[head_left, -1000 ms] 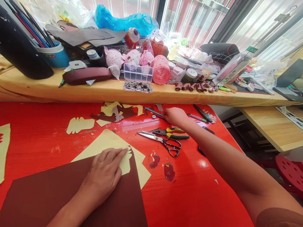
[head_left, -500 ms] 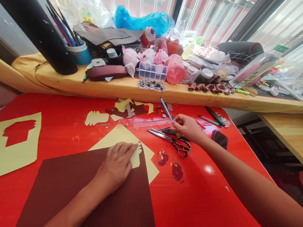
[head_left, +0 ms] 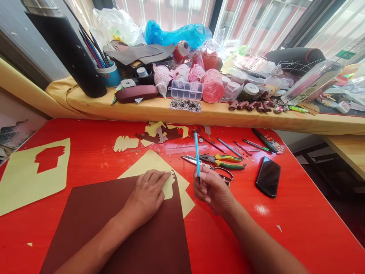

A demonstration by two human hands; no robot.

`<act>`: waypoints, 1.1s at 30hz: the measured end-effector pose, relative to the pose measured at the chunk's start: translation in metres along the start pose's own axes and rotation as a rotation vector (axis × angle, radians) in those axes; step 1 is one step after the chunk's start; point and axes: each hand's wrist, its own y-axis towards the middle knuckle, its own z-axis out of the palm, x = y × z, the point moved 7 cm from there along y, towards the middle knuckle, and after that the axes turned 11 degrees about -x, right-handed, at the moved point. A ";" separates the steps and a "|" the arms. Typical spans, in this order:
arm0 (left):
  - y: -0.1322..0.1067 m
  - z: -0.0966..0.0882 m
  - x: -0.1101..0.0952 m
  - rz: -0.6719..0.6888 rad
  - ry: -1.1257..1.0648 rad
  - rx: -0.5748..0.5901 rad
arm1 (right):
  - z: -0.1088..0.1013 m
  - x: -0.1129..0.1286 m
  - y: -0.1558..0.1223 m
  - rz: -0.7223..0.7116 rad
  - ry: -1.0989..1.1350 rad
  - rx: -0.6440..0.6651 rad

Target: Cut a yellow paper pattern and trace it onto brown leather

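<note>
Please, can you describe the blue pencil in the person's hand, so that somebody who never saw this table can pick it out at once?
On the red table, find the dark brown sheet. Just right of it, the person's right hand is raised, and a slim blue pencil stands upright between its fingers. Unlike the other pens and pencils nearby, which lie flat on the table, it is held in the air.

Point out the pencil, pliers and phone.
Pencil (head_left: 197, 156), head view, blue shaft.
Pliers (head_left: 231, 166), head view, green grip.
Phone (head_left: 268, 177), head view, dark screen.
</note>
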 end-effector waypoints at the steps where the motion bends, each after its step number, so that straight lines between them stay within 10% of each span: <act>1: 0.000 0.000 0.000 -0.001 -0.004 -0.001 | 0.001 -0.001 0.000 0.008 0.011 0.016; 19: 0.000 0.002 0.001 -0.006 -0.011 0.006 | 0.019 -0.009 -0.010 -0.188 -0.483 0.058; 33: 0.000 0.000 -0.001 -0.011 -0.022 0.032 | 0.000 -0.018 0.000 -0.145 -0.409 -0.097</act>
